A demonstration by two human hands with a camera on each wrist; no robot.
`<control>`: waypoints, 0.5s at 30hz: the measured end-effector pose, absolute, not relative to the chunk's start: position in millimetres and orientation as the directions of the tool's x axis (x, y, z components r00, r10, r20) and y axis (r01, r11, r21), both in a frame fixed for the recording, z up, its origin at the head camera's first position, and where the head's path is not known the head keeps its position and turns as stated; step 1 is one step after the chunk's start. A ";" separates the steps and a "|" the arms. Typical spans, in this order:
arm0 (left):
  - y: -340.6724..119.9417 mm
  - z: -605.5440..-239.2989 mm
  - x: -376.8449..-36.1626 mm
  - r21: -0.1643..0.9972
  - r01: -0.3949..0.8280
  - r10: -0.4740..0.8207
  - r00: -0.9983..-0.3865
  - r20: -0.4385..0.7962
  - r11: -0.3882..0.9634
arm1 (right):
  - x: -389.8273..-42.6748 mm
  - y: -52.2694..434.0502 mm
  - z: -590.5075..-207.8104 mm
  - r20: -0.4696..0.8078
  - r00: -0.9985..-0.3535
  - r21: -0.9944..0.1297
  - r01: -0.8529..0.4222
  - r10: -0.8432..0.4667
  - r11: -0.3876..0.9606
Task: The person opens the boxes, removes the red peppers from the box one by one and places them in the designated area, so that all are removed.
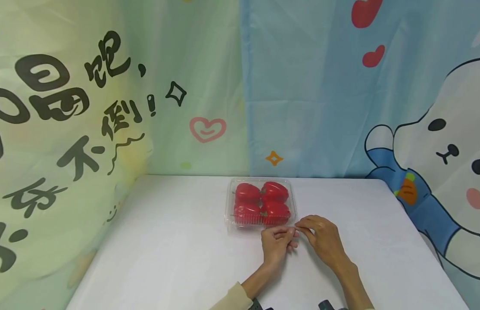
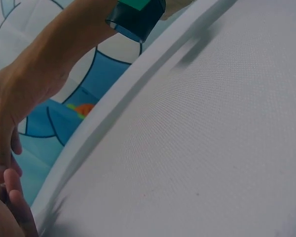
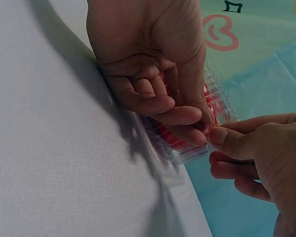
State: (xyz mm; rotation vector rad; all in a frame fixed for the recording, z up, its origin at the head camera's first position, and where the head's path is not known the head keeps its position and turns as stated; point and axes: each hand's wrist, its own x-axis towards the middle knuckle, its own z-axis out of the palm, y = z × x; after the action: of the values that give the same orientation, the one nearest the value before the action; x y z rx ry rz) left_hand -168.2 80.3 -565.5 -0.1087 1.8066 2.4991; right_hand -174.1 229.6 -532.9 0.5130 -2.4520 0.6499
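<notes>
A clear plastic clamshell box (image 1: 229, 206) stands at the back of the table, closed over several red bell peppers (image 1: 276, 192). Thumb and forefinger of my right hand (image 1: 323, 237) pinch at the box's front right corner. My left hand (image 1: 275, 246) is at the same corner, its thumb and forefinger together and its other fingers loosely curled. In the right wrist view the fingertips of the left hand (image 3: 153, 54) and the right hand (image 3: 266, 153) meet in front of the box (image 3: 219, 94). The bit between them is too small to make out.
A white cloth covers the table (image 1: 166, 241). Right behind it hangs a printed curtain (image 1: 302, 107) with lettering, hearts and a white cartoon animal (image 1: 457, 172). Dark bands (image 2: 138, 19) are worn at the wrists.
</notes>
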 end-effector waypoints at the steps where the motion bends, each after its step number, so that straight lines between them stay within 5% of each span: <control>1: 80.7 -566.0 -168.2 0.946 -0.085 0.000 -0.996 -0.090 -0.312 | -174.3 229.7 -533.6 0.592 -0.776 -0.331 -0.481 -0.218 0.812; 15: 90.1 -568.1 -168.1 0.957 -0.035 -0.083 -0.995 -0.062 -0.289 | -174.0 228.0 -533.6 0.652 -0.709 -0.189 -0.495 -0.269 0.848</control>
State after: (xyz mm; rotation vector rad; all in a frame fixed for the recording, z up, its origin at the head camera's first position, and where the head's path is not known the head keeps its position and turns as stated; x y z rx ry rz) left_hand -168.1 90.1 -568.1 -0.1578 1.8909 2.5411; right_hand -174.0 228.0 -533.6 0.5539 -2.3861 0.4684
